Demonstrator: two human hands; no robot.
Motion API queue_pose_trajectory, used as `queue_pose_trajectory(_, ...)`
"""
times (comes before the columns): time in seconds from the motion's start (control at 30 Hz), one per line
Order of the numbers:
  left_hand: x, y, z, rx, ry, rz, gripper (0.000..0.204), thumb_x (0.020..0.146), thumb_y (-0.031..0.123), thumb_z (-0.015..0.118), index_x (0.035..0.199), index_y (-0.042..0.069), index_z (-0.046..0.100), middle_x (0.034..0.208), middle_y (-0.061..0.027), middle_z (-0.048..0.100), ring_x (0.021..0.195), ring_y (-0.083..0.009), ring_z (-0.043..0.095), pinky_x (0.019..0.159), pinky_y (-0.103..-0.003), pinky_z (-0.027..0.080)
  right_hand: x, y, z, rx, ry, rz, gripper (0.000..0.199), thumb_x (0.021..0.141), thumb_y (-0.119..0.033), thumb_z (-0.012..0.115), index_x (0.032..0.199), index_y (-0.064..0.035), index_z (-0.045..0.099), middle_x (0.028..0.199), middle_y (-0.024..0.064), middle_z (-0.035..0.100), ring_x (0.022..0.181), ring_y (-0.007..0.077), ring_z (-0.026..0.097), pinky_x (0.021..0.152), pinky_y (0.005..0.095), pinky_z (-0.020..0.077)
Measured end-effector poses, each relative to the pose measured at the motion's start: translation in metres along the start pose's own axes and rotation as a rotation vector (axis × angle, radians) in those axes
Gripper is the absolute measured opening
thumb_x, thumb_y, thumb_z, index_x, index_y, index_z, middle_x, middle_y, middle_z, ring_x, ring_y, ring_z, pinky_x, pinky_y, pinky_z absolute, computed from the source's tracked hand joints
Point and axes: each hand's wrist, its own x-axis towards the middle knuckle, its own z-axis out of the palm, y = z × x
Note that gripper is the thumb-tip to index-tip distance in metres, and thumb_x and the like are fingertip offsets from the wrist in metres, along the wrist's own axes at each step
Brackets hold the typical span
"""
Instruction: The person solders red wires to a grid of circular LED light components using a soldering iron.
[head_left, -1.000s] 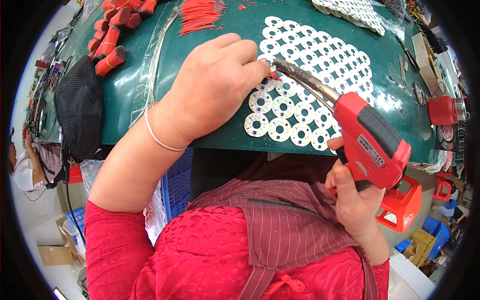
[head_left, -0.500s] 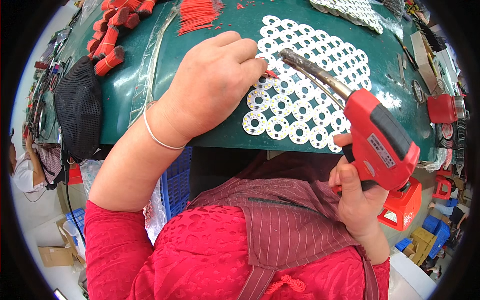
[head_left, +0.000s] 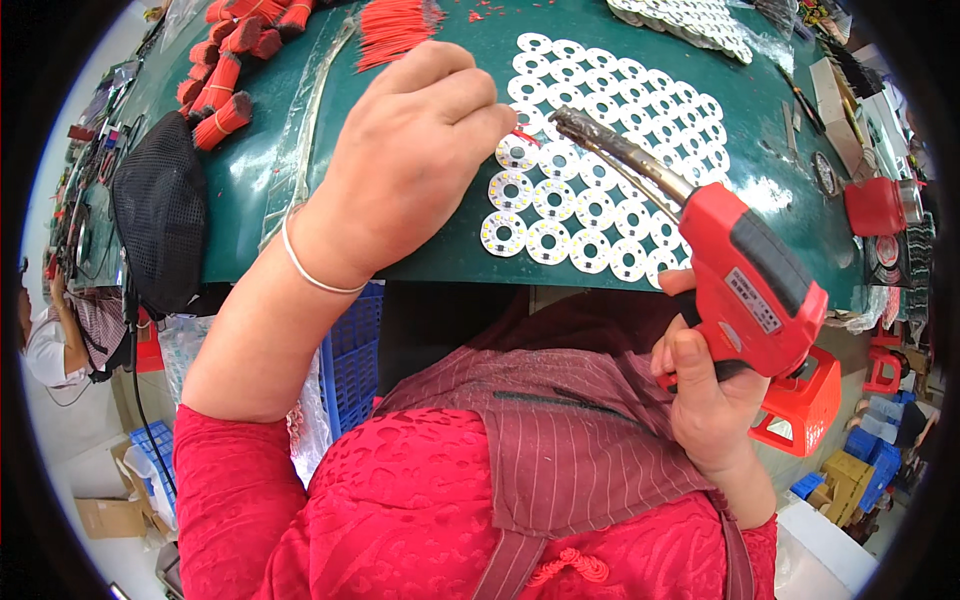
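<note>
My left hand (head_left: pixel 415 150) is closed in a pinch over the left side of a sheet of round white LED boards. A short red wire (head_left: pixel 527 138) sticks out from its fingertips, above the round boards (head_left: pixel 548 242); whether it touches one I cannot tell. With my right hand (head_left: pixel 715 410) I grip a red and black soldering gun (head_left: pixel 755 285) by its handle. The gun's dark metal tip (head_left: pixel 575 122) points up and left over the boards, a short way right of the wire. Each board is a ring with a centre hole and small yellowish chips.
Loose red wires (head_left: pixel 395 30) lie at the far side of the green table (head_left: pixel 420 258). Bundled red wires (head_left: pixel 222 122) and a black mesh thing (head_left: pixel 158 210) are at left. More white boards (head_left: pixel 690 25) sit far right. A red stool (head_left: pixel 800 405) stands below the table's right side.
My left hand has drawn slightly left with the wire, so more of the wire shows. The gun's tip has come a little nearer to me over the boards. The whole view has shifted slightly.
</note>
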Motion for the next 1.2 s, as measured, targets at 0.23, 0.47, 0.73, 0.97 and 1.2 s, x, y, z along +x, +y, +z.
queue_pose_trajectory(0.23, -0.004, 0.017, -0.015, 0.015, -0.038, -0.033, 0.018, 0.067, 0.003, 0.073, 0.083, 0.007, 0.069, 0.074, -0.0031, 0.057, 0.083, -0.0244, 0.058, 0.072, -0.035, 0.047, -0.005, -0.003, -0.001, -0.005, -0.009, -0.004, 0.046, 0.096, -0.015, 0.061, 0.133, 0.0045, 0.042, 0.12, 0.0184, 0.057, 0.062, 0.0082, 0.049, 0.055, 0.0255, 0.0485)
queue_pose_trajectory(0.47, -0.01, 0.015, -0.014, -0.009, -0.091, -0.1, 0.017, 0.069, 0.004, 0.073, 0.084, 0.008, 0.069, 0.071, -0.0029, 0.055, 0.079, -0.0236, 0.058, 0.073, -0.035, 0.046, -0.005, -0.004, 0.003, -0.009, -0.018, 0.006, 0.046, 0.096, -0.016, 0.06, 0.133, 0.0041, 0.043, 0.119, 0.0174, 0.057, 0.063, 0.0083, 0.05, 0.057, 0.0255, 0.0489)
queue_pose_trajectory(0.73, -0.008, 0.015, -0.012, -0.03, -0.12, -0.13, 0.017, 0.068, 0.004, 0.072, 0.084, 0.009, 0.069, 0.071, -0.0036, 0.055, 0.077, -0.0239, 0.057, 0.073, -0.036, 0.046, -0.004, 0.001, 0.004, -0.032, -0.046, -0.004, 0.044, 0.096, -0.015, 0.059, 0.133, 0.0039, 0.043, 0.118, 0.018, 0.058, 0.064, 0.0096, 0.053, 0.057, 0.0256, 0.0491)
queue_pose_trajectory(0.97, -0.009, 0.015, -0.01, -0.029, -0.132, -0.135, 0.015, 0.068, 0.004, 0.072, 0.083, 0.007, 0.069, 0.072, -0.0041, 0.056, 0.078, -0.0245, 0.058, 0.073, -0.036, 0.046, -0.006, 0.002, -0.001, -0.063, -0.113, -0.001, 0.041, 0.096, -0.008, 0.058, 0.132, 0.0026, 0.043, 0.113, 0.0162, 0.059, 0.066, 0.0103, 0.055, 0.058, 0.0257, 0.0492)
queue_pose_trajectory(1.2, -0.008, 0.015, -0.01, -0.018, -0.128, -0.132, 0.014, 0.069, 0.004, 0.072, 0.082, 0.007, 0.069, 0.073, -0.0039, 0.056, 0.079, -0.0244, 0.058, 0.074, -0.036, 0.046, -0.003, 0.005, 0.001, -0.085, -0.122, -0.014, 0.043, 0.095, -0.006, 0.058, 0.134, 0.0016, 0.042, 0.115, 0.0172, 0.059, 0.066, 0.0098, 0.054, 0.057, 0.0242, 0.0488)
